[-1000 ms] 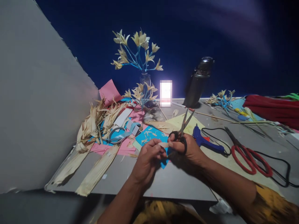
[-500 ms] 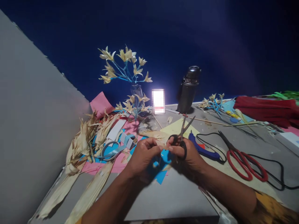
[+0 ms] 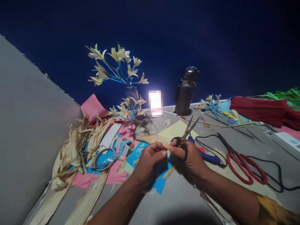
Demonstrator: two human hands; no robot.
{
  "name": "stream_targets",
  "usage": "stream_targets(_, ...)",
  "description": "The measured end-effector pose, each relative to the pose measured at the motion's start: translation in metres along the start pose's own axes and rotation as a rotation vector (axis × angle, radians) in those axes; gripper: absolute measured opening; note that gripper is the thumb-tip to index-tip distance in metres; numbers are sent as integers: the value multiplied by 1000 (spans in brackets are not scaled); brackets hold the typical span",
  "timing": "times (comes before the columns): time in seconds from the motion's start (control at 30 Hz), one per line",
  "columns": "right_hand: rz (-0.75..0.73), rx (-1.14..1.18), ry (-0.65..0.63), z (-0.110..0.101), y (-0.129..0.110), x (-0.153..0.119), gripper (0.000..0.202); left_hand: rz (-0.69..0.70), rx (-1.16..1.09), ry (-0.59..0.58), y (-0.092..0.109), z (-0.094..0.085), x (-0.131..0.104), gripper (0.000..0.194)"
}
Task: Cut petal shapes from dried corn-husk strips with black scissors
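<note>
My left hand [image 3: 151, 161] is closed in a pinch, its fingertips meeting those of my right hand over a small pale piece of dried husk [image 3: 169, 148]. Black-handled scissors [image 3: 187, 133] hang on the fingers of my right hand [image 3: 193, 161], blades parted and pointing up and away. The right thumb and forefinger also pinch the husk piece. Most of that piece is hidden by the fingers. Below the hands lies blue paper [image 3: 137, 153] with husk scraps on it. A longer husk strip [image 3: 150, 138] lies just behind.
Left are a bundle of dried husks [image 3: 72, 150] and a tape roll [image 3: 99, 161]. Husk flowers [image 3: 117, 54] stand in a bottle at the back, near a dark flask [image 3: 187, 93]. Right are a blue glue gun [image 3: 209, 158], red-handled scissors [image 3: 243, 167] and a maroon cloth [image 3: 257, 107].
The view has shifted slightly, so the background sits farther left. Both hands keep their pinch close together, and the scissors in my right hand have tilted a little to the right.
</note>
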State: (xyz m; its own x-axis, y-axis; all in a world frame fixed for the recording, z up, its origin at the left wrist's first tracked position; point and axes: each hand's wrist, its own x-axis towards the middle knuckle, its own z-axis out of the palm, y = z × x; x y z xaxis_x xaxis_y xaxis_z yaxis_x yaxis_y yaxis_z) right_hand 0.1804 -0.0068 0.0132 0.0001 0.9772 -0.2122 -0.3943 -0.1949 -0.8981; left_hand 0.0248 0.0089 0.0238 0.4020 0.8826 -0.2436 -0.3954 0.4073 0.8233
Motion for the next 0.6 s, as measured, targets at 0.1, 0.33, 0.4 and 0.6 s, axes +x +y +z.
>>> stream_targets(0.1,5,-10,3,3,1,-2,36,0,-42,16,-10,5,1,25)
stream_targets(0.33,21,-51,-57,3,8,-3,38,-62,-152,51,-12,3,2,18)
stream_targets(0.4,6,-74,-65,2,5,-2,36,-51,-150,45,-10,1,2,14)
stream_targets(0.6,-10,-124,34,-2,-3,2,30,-58,-129,0,-6,-3,3,11)
